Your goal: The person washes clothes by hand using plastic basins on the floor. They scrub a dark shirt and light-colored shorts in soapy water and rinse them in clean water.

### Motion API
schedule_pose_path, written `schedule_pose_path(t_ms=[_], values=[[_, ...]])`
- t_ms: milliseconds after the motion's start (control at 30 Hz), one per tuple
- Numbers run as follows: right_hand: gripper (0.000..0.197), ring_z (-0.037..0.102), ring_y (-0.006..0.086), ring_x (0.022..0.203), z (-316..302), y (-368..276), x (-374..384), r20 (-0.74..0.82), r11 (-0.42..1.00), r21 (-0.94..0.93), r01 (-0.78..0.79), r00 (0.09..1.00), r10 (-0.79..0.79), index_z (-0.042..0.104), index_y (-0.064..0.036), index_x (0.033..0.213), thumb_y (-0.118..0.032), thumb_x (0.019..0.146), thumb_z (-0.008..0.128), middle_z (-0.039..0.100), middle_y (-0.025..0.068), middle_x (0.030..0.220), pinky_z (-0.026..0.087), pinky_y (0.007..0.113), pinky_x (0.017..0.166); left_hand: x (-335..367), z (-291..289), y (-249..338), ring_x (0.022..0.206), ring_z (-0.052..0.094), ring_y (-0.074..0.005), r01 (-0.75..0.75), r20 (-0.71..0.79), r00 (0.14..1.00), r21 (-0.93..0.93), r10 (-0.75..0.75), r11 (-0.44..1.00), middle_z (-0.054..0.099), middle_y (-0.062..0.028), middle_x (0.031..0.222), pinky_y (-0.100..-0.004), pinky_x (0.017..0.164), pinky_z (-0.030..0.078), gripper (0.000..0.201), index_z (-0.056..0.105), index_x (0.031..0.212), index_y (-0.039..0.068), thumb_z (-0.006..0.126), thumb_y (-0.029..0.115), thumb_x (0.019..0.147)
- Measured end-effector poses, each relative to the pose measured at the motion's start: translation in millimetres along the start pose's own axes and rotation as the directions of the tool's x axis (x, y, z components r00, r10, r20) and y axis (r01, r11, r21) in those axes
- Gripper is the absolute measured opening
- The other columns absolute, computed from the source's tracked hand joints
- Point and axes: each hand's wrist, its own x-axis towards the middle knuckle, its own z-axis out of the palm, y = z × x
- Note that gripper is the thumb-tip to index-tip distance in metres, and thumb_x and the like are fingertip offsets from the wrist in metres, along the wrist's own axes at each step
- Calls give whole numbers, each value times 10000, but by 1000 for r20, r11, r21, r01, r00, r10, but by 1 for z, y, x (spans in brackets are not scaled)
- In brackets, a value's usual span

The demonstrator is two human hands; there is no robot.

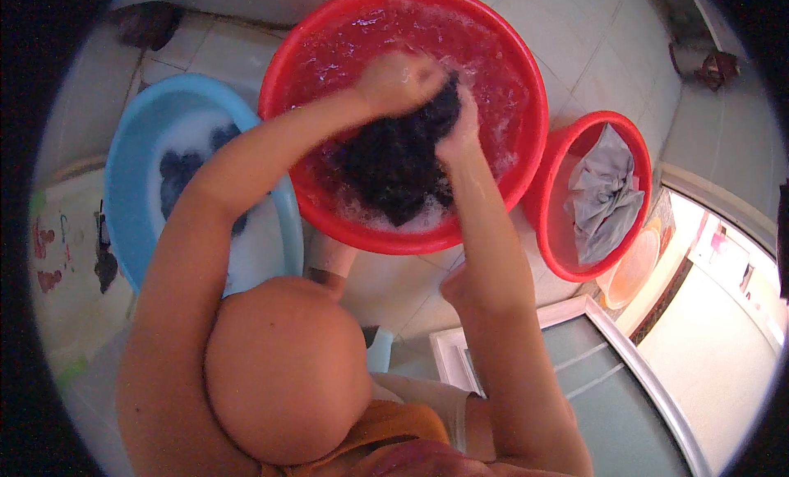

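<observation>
A dark, wet piece of cloth [393, 161] bunches up over soapy water in a large round red basin [538, 140]. My left hand [403, 82] is closed in a fist at the cloth's upper end, its fingers a little blurred. On the cloth's right side, my right hand [462, 125] grips the edge, with its fingers partly hidden behind the fabric. The lower part of the cloth hangs down to the foamy water near the basin's near wall.
A light blue tub [123, 189] with sudsy water and dark cloth stands at the left. To the right, a smaller red bucket [549, 189] holds grey cloth [606, 193]. A white-framed door [604, 337] is at the lower right. My bent knee fills the lower middle.
</observation>
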Motion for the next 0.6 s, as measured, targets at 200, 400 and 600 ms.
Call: schedule_pose_path(t_ms=[200,400,600], values=[[391,603,260,832,-12,-36,-14,-136,937,-334,-98,989,55,604,-59,963,-389,752,605,630,116,932,479,385,763,-12,15,-45,896,564,-367,150,-57,989,372,-138,916,585,-221,968,-453,808,432,453,475,1059,-25,428,383,868],[414,578,239,835,-22,1,15,-101,642,-766,39,978,-180,557,-8,1012,-352,784,586,597,113,919,460,364,757,16,-3,-31,836,588,-386,269,376,815,427,-440,863,601,-232,900,-493,746,449,425,454,1104,-1,425,335,846],[387,568,252,830,-28,-6,28,-22,940,-335,57,997,-69,554,-40,1015,-373,827,491,587,103,947,460,377,757,-43,11,102,760,585,-393,-34,99,994,-96,43,995,597,-200,783,-484,674,453,279,499,891,23,538,270,767]])
